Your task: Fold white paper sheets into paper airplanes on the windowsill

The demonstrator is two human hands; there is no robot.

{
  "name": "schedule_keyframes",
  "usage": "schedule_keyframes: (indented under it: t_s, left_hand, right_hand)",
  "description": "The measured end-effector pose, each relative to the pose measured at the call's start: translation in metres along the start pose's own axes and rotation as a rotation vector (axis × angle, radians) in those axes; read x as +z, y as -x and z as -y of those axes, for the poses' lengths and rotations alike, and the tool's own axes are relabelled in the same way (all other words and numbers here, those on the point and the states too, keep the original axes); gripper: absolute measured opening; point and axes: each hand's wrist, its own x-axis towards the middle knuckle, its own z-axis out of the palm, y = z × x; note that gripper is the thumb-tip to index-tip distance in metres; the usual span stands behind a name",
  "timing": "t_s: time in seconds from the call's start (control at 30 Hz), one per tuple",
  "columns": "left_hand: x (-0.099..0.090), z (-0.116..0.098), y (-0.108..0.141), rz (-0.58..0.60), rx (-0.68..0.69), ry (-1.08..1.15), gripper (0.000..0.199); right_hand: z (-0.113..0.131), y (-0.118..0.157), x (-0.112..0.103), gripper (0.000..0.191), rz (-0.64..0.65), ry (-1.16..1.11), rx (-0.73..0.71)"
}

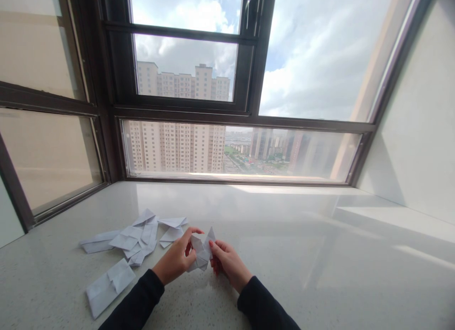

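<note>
1. Holding one white folded paper [202, 252] between both bare hands, right of the paper pile [142, 237]; I use that pile as landmark for everything below.
2. Left hand [177, 256], on the pile side: I read the grip as closed on the folded paper's near edge, thumb low, index finger arched over the top. Its other fingers are mostly hidden from me.
3. Right hand [229, 264], on the side farther from the pile: pinching the other half, thumb on the front face by an upright pointed flap, fingers curled behind. Red nails show.
4. Folded paper has several creased flaps with points up and down. I can't tell if its lower edge touches the counter [302, 254].
5. Pile: several folded white pieces overlapping. A long paper strip [97, 242] sticks out at its left end.
6. Small folded piece [173, 230] lies just right of the pile, near the left hand.
7. Flat paper packet [110, 285] lies in front of the pile, toward the wearer, a raised flap across it. Left dark sleeve [142, 297] passes just right of it; right dark sleeve [265, 304] is well right of the pile.
8. Behind the pile I see the low window pane [192, 147], high-rises outside. Sunlight streaks the counter far right.
</note>
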Motion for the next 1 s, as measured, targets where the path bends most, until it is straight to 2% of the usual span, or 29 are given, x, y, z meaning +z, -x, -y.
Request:
schedule_keyframes:
  t_s: [0.17, 0.27, 0.37, 0.43, 0.5, 0.57, 0.63, 0.77, 0.87, 1.0]
  left_hand:
    - [0.001, -0.007, 0.003, -0.059, 0.086, -0.195, 0.04]
    - [0.003, -0.008, 0.003, -0.095, 0.119, -0.238, 0.037]
    - [0.004, -0.004, 0.0, -0.213, 0.126, -0.182, 0.031]
    - [0.005, 0.002, -0.002, -0.295, 0.069, -0.084, 0.033]
    - [0.007, 0.008, -0.005, -0.315, -0.029, 0.055, 0.041]
    - [0.009, 0.012, -0.008, -0.244, -0.111, 0.222, 0.051]
    - [0.012, 0.013, -0.009, -0.098, -0.124, 0.395, 0.057]
    - [0.016, 0.007, -0.006, 0.183, -0.095, 0.578, 0.049]
    - [0.017, 0.003, -0.003, 0.246, -0.14, 0.649, 0.046]
    - [0.014, 0.001, -0.001, 0.305, -0.126, 0.895, 0.052]
  right_hand:
    - [0.0, 0.0, 0.0, 0.049, 0.035, 0.073, 0.002]
    - [0.002, 0.002, 0.0, 0.047, 0.059, 0.118, -0.029]
    - [0.004, 0.002, 0.0, 0.047, 0.007, 0.106, -0.047]
    - [0.006, 0.002, 0.0, 0.047, -0.06, 0.07, -0.049]
    - [0.008, 0.002, 0.0, 0.046, -0.109, 0.01, -0.055]
    - [0.009, 0.002, 0.0, 0.044, -0.127, -0.059, -0.064]
    - [0.01, 0.002, 0.0, 0.043, -0.12, -0.115, -0.074]
    - [0.012, 0.004, 0.001, 0.04, -0.072, -0.17, -0.099]
    - [0.012, 0.005, 0.003, 0.039, 0.009, -0.189, -0.112]
    - [0.013, 0.008, 0.004, 0.037, 0.113, -0.196, -0.081]
